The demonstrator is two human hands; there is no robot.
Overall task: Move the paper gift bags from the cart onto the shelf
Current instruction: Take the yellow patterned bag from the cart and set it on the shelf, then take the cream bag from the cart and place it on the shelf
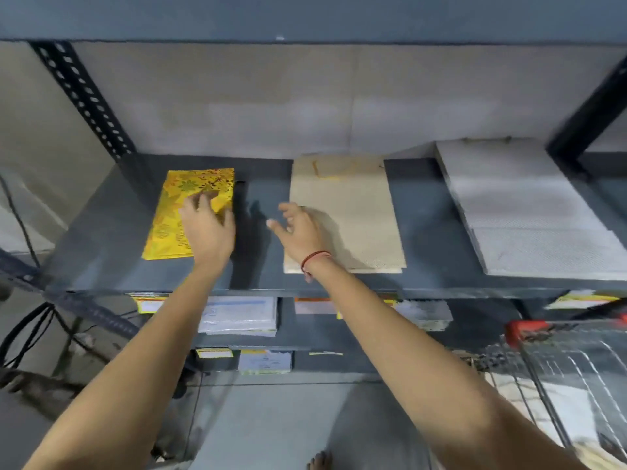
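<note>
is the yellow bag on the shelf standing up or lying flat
Lying flat. The yellow bag rests face up on the shelf, folded thin, with the left hand on top of it.

Dim, flat indoor light, cool grey cast. Soft shadows of both hands fall on the shelf (424, 212) between the bags. Whole frame is motion-smeared; the cart (570, 354) at lower right is worst. Wide-angle bending bows the slotted upright (81, 96) and the frame edges.
</note>
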